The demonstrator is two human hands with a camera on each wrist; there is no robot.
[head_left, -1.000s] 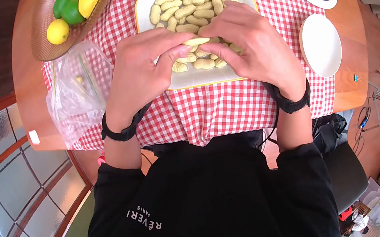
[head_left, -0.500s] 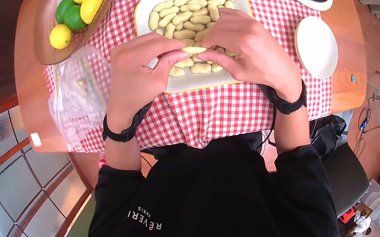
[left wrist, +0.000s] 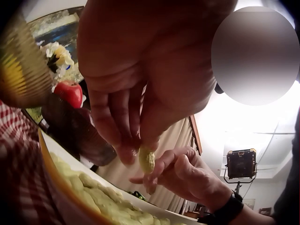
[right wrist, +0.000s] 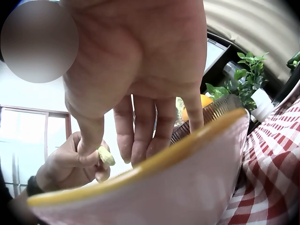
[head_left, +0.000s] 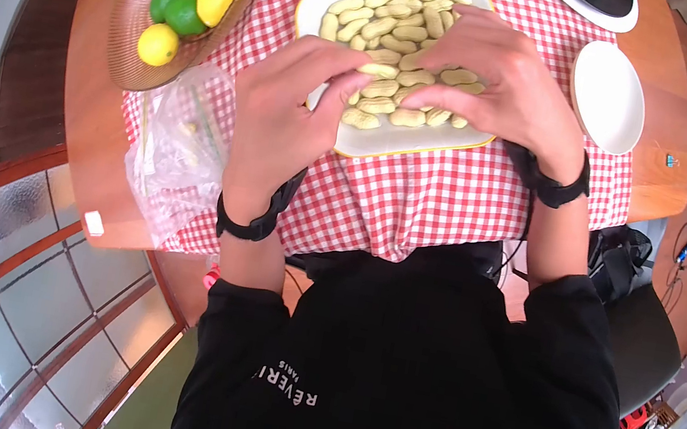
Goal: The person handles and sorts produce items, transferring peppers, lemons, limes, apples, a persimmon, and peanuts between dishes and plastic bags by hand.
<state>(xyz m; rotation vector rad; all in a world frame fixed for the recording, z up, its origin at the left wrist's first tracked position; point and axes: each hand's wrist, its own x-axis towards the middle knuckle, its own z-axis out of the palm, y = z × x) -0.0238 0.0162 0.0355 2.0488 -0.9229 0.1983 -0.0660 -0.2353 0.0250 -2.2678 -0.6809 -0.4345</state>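
Between thumb and fingertips my left hand [head_left: 288, 110] pinches one unshelled peanut [head_left: 379, 70], whose pale ridged shell sticks out past the fingers in the left wrist view [left wrist: 147, 160]. To its right, my right hand [head_left: 510, 88] hovers over the tray with fingers loosely extended and thumb apart, holding nothing. Its straight fingers hang beyond the tray rim in the right wrist view. Below both hands stands the white tray [head_left: 410, 141] with a yellow rim, filled with many peanuts [head_left: 406, 32] in their shells. The hands hide part of them.
A ribbed amber bowl [head_left: 129, 56] with lemons and green citrus stands at the left. Nearer lies a clear plastic bag [head_left: 178, 146] with small bits inside. A white oval dish [head_left: 608, 100] sits at the right on the red-checked cloth [head_left: 447, 191].
Both hands' fingers were at the peanut earlier. The right hand has since drawn away to the right, leaving the peanut in the left fingers. The head view has shifted.
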